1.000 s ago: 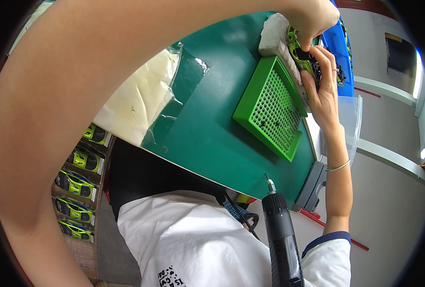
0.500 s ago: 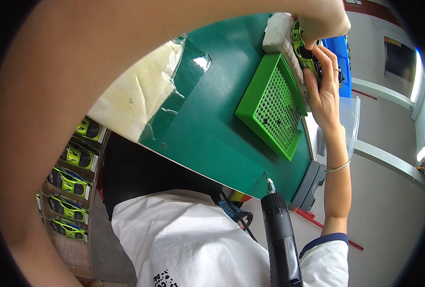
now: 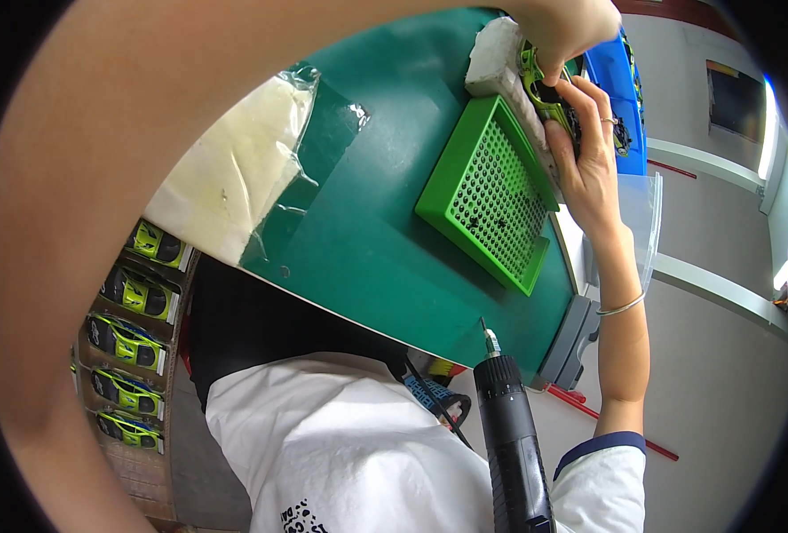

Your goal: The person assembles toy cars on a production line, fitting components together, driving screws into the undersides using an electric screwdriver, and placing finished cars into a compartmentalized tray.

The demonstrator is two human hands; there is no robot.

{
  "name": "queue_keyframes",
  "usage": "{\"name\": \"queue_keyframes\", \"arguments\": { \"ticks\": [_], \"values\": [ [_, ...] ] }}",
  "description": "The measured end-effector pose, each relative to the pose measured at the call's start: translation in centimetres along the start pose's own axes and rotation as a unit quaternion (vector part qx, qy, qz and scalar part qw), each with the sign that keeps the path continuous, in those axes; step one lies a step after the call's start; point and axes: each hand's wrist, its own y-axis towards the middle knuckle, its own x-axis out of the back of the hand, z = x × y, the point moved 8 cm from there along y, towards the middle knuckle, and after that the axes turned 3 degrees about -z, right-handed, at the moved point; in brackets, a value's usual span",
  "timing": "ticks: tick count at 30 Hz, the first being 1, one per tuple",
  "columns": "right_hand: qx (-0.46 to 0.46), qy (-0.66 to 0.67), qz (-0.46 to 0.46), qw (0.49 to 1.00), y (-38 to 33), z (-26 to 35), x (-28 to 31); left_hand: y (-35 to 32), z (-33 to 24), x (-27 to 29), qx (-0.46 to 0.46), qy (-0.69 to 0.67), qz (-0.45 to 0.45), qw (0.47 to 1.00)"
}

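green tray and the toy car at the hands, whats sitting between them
In the head view, a white foam-like block lies between the green perforated tray and the lime-green toy car.

I have the car [image 3: 543, 98], lime green with black parts, in my right grip [image 3: 589, 169]. It lies lengthwise along the white block [image 3: 493, 59], on the worktop's [image 3: 358, 222] right side, partly hidden by my fingers.

The foam block [image 3: 500, 71] lies between tray [image 3: 447, 167] and toy car [image 3: 541, 101].
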Motion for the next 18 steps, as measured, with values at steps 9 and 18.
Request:
{"name": "queue_keyframes", "arguments": {
  "ticks": [9,18],
  "values": [
    [-0.019,0.044,-0.057,0.997,-0.9,-1.2,1.5,0.9,2.0,-2.6,-0.013,-0.254,-0.22,0.942],
    [-0.061,0.184,-0.137,0.971,-1.3,-2.3,1.9,0.1,-1.1,-1.4,0.053,-0.131,-0.296,0.945]
  ]
}}
